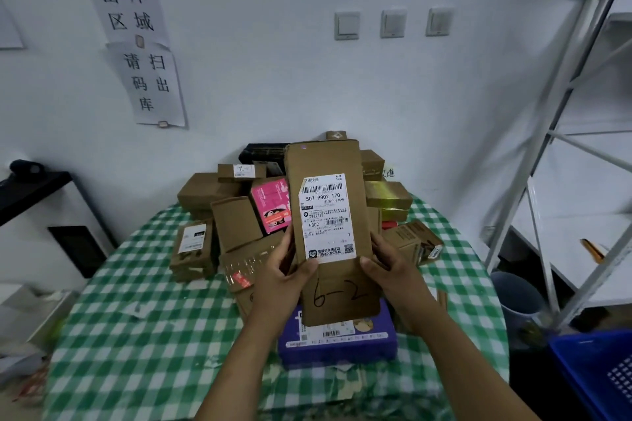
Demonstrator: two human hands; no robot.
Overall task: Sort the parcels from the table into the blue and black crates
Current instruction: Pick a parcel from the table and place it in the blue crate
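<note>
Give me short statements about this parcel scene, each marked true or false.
1. The left hand and right hand both hold the flat brown cardboard parcel. True.
2. The parcel bears a handwritten "6-2". True.
3. The checked tablecloth is red and white. False: green and white.
4. The blue plastic crate stands on the tablecloth. False: it stands off it, to the right.
5. A purple rectangular box lies on the tablecloth below the parcel. True.
</note>
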